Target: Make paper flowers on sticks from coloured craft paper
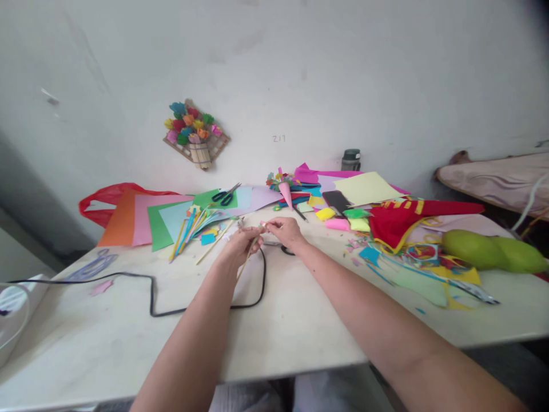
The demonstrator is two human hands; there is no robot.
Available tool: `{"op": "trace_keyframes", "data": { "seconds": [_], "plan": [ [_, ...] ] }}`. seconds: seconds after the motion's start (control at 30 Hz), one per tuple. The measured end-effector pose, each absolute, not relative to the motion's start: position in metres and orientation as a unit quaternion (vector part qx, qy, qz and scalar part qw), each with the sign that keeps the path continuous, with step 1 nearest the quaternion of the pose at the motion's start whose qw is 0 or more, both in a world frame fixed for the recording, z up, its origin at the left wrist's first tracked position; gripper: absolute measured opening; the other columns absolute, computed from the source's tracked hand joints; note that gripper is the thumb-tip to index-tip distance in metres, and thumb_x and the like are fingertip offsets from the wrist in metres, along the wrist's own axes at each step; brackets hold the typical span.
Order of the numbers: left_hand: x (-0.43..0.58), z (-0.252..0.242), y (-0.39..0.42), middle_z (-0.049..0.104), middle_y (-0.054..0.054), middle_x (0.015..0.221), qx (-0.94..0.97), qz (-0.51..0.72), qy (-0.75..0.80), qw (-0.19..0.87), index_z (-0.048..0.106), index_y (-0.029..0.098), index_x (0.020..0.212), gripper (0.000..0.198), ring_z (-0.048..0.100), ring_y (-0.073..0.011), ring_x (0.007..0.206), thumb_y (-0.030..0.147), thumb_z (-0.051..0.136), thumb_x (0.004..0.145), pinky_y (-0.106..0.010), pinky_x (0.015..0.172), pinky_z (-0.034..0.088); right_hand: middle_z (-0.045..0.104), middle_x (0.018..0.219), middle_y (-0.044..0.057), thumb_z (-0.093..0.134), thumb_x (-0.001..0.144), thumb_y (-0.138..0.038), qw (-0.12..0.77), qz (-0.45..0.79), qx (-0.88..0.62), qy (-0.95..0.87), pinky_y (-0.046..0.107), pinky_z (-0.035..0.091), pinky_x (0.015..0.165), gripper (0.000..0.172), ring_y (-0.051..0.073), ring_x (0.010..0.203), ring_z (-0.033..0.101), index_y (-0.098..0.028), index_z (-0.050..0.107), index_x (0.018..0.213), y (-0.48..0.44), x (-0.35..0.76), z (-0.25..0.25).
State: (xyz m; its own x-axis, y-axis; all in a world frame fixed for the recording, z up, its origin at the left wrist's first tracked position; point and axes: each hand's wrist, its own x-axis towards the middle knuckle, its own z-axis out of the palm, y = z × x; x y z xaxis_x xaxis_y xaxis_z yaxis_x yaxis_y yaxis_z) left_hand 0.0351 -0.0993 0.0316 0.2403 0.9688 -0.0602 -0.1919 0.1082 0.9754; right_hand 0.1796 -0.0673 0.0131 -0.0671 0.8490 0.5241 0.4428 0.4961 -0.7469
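My left hand (241,245) is closed around a thin wooden stick (244,266), which slants down toward me below the fingers. My right hand (283,230) meets it at the stick's upper end, thumb and fingers pinched at a small pink piece (263,223). The fingers partly hide this piece, and its exact shape is too small to tell. Left of the hands lie a bundle of coloured paper-wrapped sticks (185,232) and another bare stick (214,243). A black cable (263,280) loops on the table under my left hand.
Coloured paper sheets (122,220) and scissors (226,195) lie at the back left. A pink paper cone (285,193), phone (335,201), clay packets (338,225) and bottle (351,159) are behind. Red cloth (398,220), green fruit (474,249) and paper scraps crowd the right. A power strip (19,312) sits left.
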Motion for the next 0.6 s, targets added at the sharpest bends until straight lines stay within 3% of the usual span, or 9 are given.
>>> {"op": "trace_keyframes", "data": {
  "seconds": [0.17, 0.43, 0.6],
  "plan": [
    [0.0367, 0.0333, -0.1017, 0.053, 0.001, 0.045, 0.480, 0.463, 0.407, 0.624, 0.057, 0.011, 0.077, 0.015, 0.038, -0.0036, 0.030, 0.024, 0.059, 0.070, -0.015, 0.030, 0.023, 0.068, 0.066, 0.000, 0.059, 0.072, -0.028, 0.510, 0.242, -0.451, -0.691, 0.022, 0.046, 0.063, 0.014, 0.013, 0.064, 0.061, -0.020, 0.071, 0.074, -0.0666, 0.1785, 0.0130],
    [0.0366, 0.0367, -0.1015, 0.051, 0.002, 0.043, 0.453, 0.466, 0.425, 0.630, 0.056, 0.011, 0.073, 0.013, 0.037, -0.0032, 0.029, 0.023, 0.060, 0.069, -0.014, 0.029, 0.021, 0.070, 0.077, 0.003, 0.060, 0.072, -0.024, 0.510, 0.253, -0.427, -0.702, 0.026, 0.048, 0.069, 0.024, 0.015, 0.070, 0.063, -0.020, 0.069, 0.094, -0.0641, 0.1790, 0.0102],
    [0.0368, 0.0368, -0.1025, 0.051, 0.002, 0.043, 0.459, 0.461, 0.425, 0.629, 0.056, 0.012, 0.073, 0.013, 0.037, -0.0031, 0.029, 0.024, 0.060, 0.069, -0.014, 0.029, 0.021, 0.070, 0.081, 0.002, 0.058, 0.074, -0.025, 0.502, 0.223, -0.435, -0.714, 0.025, 0.048, 0.069, 0.020, 0.015, 0.075, 0.064, -0.023, 0.070, 0.090, -0.0591, 0.1782, 0.0050]
  ]
}}
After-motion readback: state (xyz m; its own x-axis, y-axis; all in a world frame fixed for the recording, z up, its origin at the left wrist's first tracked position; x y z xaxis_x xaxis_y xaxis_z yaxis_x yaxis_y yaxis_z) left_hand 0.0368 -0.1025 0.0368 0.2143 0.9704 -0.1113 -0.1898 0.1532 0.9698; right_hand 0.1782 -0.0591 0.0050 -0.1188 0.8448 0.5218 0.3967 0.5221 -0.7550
